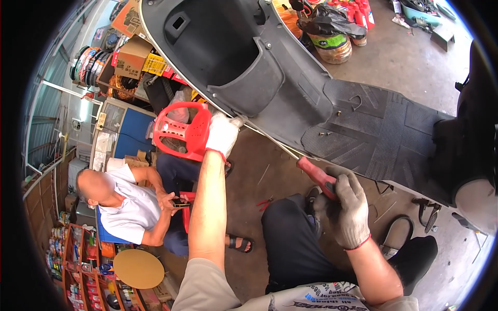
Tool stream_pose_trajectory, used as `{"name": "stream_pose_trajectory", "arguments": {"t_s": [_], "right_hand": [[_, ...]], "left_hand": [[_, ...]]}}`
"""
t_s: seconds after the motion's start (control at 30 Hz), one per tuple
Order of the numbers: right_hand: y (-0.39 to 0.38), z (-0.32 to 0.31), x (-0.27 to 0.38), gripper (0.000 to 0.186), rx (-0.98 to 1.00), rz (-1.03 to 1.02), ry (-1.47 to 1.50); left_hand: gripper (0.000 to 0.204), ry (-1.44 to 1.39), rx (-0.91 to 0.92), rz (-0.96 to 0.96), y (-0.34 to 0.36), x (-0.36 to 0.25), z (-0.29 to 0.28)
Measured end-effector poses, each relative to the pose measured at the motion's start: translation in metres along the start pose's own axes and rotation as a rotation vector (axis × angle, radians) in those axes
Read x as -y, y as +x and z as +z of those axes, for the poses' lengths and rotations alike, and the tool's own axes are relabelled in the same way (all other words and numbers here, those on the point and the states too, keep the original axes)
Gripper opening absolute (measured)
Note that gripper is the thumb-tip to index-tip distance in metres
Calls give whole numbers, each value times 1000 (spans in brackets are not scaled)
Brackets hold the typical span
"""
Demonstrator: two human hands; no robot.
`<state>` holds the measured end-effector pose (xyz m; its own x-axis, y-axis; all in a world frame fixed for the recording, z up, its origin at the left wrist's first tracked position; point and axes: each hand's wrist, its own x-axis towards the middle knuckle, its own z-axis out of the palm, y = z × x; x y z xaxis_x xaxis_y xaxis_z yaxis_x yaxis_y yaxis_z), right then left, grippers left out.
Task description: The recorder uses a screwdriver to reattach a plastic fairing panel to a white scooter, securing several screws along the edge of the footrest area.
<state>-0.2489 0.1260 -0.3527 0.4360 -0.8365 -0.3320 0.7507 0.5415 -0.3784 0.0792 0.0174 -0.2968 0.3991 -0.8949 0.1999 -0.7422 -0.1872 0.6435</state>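
Note:
A scooter's dark grey inner front panel [249, 78] fills the upper middle, its pale rim slanting down to the right. My left hand [222, 136], in a white glove, is closed at this rim, with its fingertips partly hidden. In my right hand [348, 210], also gloved, is a screwdriver [315, 175] held by its red handle. Its long thin shaft runs up and left along the rim to beside my left thumb. The tip there is too small to make out. Small loose screws [325, 133] and a bent wire hook [356, 102] lie on the ribbed footboard [358, 140].
A person [132, 205] sits at the left with a phone, near a red plastic chair [181, 129] behind my left wrist. Red-handled pliers [265, 203] lie on the floor by my knee. Cartons [132, 57], shelves [78, 264] and a round yellow stool top [138, 269] are further left.

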Motion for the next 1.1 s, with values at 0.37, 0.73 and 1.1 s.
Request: {"name": "stream_pose_trajectory", "arguments": {"t_s": [0.37, 0.73, 1.1], "right_hand": [[1, -4, -5, 28, 23, -198, -366], [0, 1, -8, 40, 20, -231, -639], [0, -8, -16, 45, 7, -617, -917]], "left_hand": [[30, 20, 53, -1, -3, -11, 0], [50, -52, 81, 12, -3, -13, 1], [46, -69, 118, 79, -2, -13, 0]]}}
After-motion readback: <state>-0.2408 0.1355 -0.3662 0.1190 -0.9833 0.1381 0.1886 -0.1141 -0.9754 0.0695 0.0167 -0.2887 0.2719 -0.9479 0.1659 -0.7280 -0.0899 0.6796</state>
